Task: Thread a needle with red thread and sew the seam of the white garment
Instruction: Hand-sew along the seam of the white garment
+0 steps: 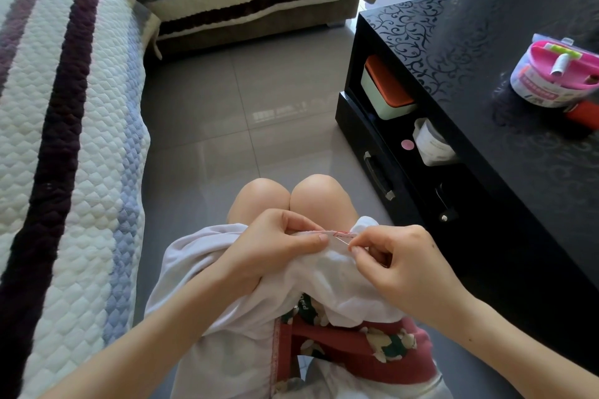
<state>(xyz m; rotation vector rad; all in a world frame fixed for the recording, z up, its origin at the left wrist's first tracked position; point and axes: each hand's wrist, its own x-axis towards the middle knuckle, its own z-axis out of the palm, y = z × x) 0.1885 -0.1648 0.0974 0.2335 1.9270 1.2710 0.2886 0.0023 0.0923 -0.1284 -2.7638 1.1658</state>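
The white garment point(340, 288) lies bunched over my lap. My left hand point(275, 246) grips a fold of it, thumb and fingers pinching the cloth just left of the seam point(337, 232), where red stitches show along the edge. A thin needle point(343, 240) sticks out of the cloth below the seam. My right hand point(402, 266) pinches the needle's near end between thumb and forefinger. The red thread itself is too fine to follow beyond the stitches.
A black patterned coffee table point(486, 52) stands at my right, with a pink sewing kit point(562, 74) on top and boxes on its shelf. A quilted striped sofa point(64, 139) runs along my left. Grey floor tiles point(243, 107) lie ahead of my knees.
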